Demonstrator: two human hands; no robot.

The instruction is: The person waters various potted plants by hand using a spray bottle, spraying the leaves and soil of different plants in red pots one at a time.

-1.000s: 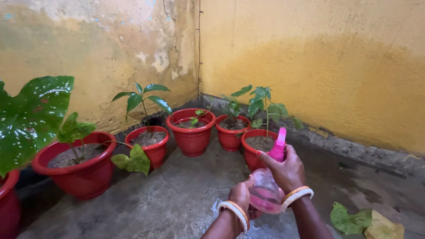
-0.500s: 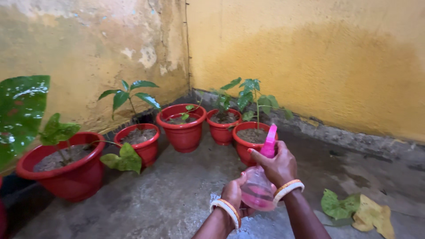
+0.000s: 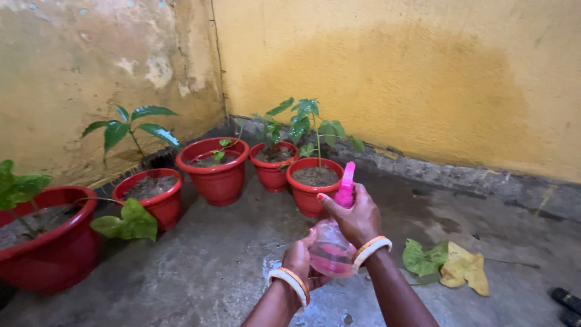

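A pink spray bottle (image 3: 331, 249) with a clear round body and a pink trigger head is held in both hands, low in the middle of the view. My right hand (image 3: 357, 213) wraps the neck and trigger from above. My left hand (image 3: 301, 261) cups the bottle's body from below. Both wrists wear white and orange bangles. The nozzle points toward a red pot (image 3: 313, 184) with a thin leafy sapling, just beyond the hands.
Several red pots with plants (image 3: 213, 167) line the corner of two yellow walls, running from the left edge (image 3: 45, 242) to the middle. Fallen green and yellow leaves (image 3: 446, 264) lie on the wet concrete floor at right. A dark object (image 3: 567, 300) sits at bottom right.
The view has shifted right, so the pots slid leftward in the frame. Both hands stay on the spray bottle, a little closer to the nearest pot.
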